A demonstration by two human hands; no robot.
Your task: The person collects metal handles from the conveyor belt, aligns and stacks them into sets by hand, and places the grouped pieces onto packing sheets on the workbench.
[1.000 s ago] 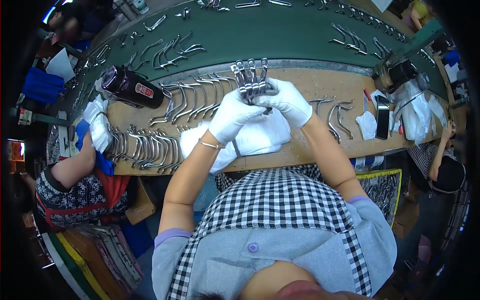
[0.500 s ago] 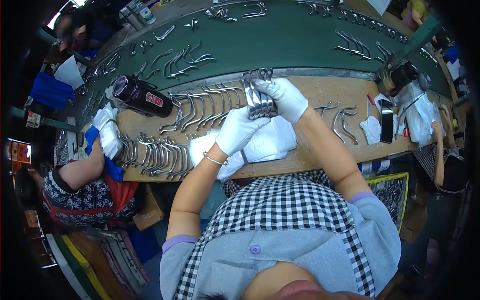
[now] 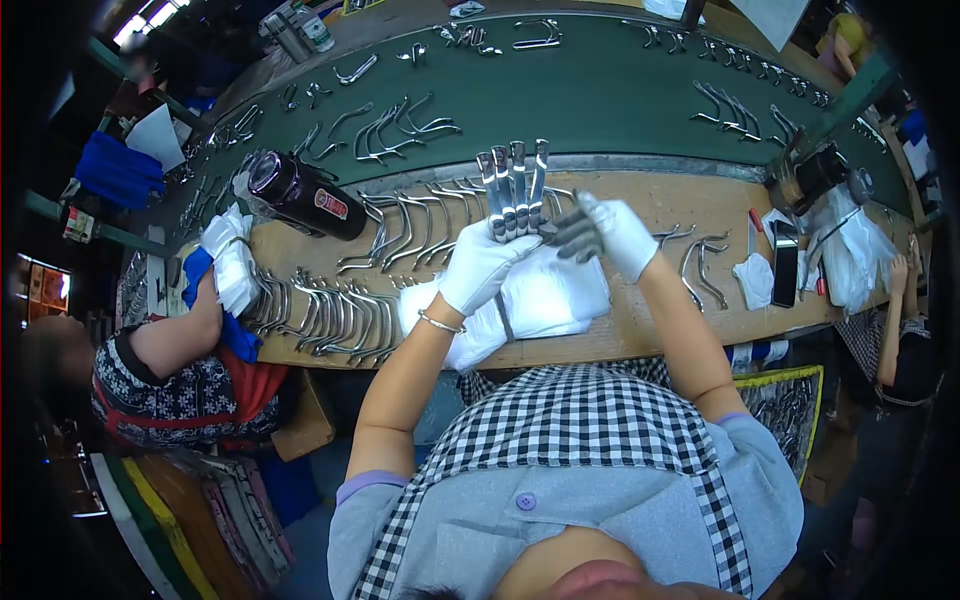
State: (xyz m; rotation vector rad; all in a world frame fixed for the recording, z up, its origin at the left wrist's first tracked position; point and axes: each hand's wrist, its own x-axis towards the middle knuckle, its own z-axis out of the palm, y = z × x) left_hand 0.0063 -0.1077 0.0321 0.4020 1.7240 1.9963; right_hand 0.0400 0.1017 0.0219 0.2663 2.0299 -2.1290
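Your left hand [image 3: 478,265], grip closed round metal parts [image 3: 506,195], points toward one o'clock; your right hand [image 3: 612,235], grip loosely spread, toward nine.

Brown desk [image 3: 690,200], long, its surface marked; curved metal pieces [image 3: 330,315] lie packed in a row at front left, a looser row behind, a few more right of centre. Dark flask [image 3: 310,200] at the back left edge, folded white plastic [image 3: 560,290] with a dark band at front centre. Right end: black phone [image 3: 786,265], crumpled white scrap [image 3: 754,280] just beside it, translucent plastic bags [image 3: 850,260] farther along.
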